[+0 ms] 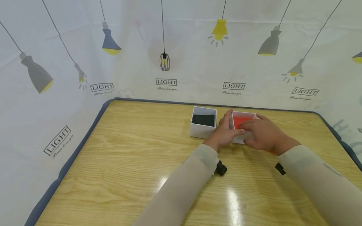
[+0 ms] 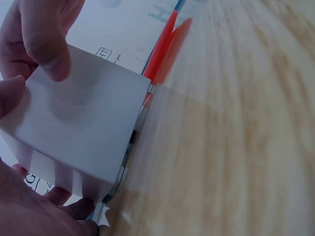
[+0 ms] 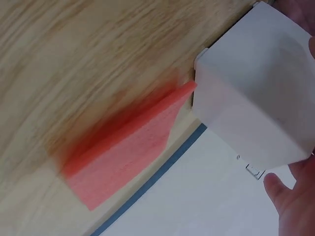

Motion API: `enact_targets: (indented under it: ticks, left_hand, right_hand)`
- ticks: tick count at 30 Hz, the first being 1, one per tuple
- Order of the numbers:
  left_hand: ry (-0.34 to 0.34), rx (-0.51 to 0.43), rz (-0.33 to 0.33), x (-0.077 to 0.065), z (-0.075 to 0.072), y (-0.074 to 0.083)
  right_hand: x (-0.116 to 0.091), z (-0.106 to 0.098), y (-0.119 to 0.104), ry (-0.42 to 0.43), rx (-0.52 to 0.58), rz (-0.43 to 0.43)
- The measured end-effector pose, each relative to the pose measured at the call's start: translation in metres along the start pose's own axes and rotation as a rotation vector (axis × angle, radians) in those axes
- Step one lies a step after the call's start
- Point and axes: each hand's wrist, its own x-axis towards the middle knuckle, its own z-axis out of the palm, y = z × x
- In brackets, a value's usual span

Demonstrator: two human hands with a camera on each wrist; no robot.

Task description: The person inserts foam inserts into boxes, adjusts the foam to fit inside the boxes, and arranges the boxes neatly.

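My left hand (image 1: pixel 224 134) holds the right-hand white box (image 1: pixel 238 138) by its left side, with fingers along the wall and thumb over the front rim. Inside the box lies a flat red piece (image 1: pixel 240 120), partly hidden by fingers. My right hand (image 1: pixel 261 133) reaches over the same box from the right, fingertips bent over the red piece. Its thumb (image 2: pixel 56 69) rests against the front wall in the left wrist view. On the table right beside the box, another folded red sheet (image 3: pixel 128 142) shows in the right wrist view; my right hand mostly covers it in the head view.
Left of the held box stands a second white box (image 1: pixel 199 131) with a dark folded piece (image 1: pixel 203 120) inside. Both boxes sit near the back edge of the wooden table (image 1: pixel 135 163). A pale curtain (image 1: pixel 192 62) printed with lamps surrounds the table's far side.
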Motion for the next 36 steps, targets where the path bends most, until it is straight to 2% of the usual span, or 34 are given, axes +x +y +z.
enact_targets:
  ticks: [8, 15, 21, 36]
  left_hand:
    - [-0.011, -0.035, -0.016, 0.0, 0.0, -0.001]
    - [-0.001, -0.019, -0.029, -0.001, 0.001, -0.001]
    - [0.002, -0.022, -0.026, -0.002, 0.001, -0.001]
    - [0.006, -0.003, -0.019, 0.002, 0.001, -0.001]
  right_hand:
    - [-0.019, -0.002, 0.019, 0.185, 0.127, 0.104]
    - [-0.037, -0.007, 0.028, 0.177, 0.242, 0.264]
    - [-0.052, -0.008, 0.039, 0.185, 0.284, 0.333]
    - [-0.082, 0.007, 0.066, 0.193, 0.367, 0.382]
